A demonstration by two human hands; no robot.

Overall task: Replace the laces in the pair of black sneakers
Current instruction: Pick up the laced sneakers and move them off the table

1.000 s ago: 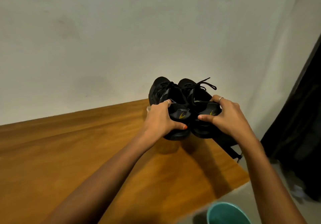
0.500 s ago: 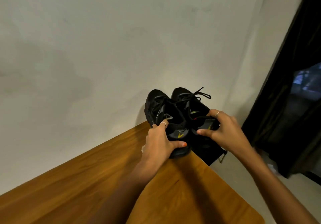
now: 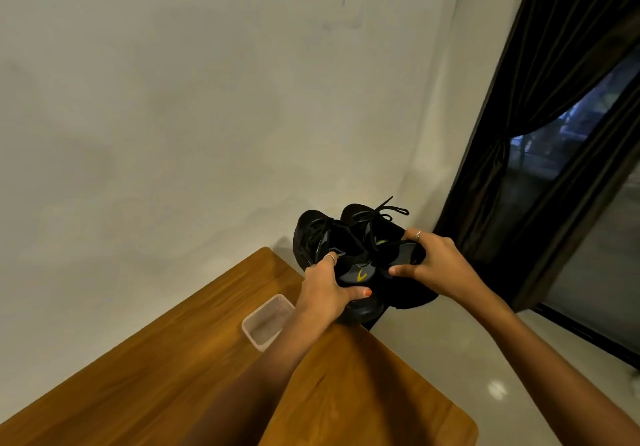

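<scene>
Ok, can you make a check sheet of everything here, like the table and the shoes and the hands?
Surface: wooden table, rounded near corner.
Job's things: left sneaker and right sneaker, black, old laces still in; no new laces seen.
Clutter: clear plastic container on the table, looks empty.
Grippers: left hand grips the left sneaker's heel; right hand grips the right sneaker's heel.
Cables: nothing seen.
Surroundings: pale wall, dark curtain, window, pale floor.

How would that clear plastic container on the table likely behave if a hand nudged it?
The clear plastic container looks thin-walled and seems empty, so it is probably very light. On the smooth wooden table it would likely slide rather than tip, being low and wide. Its walls may flex if squeezed.
</scene>
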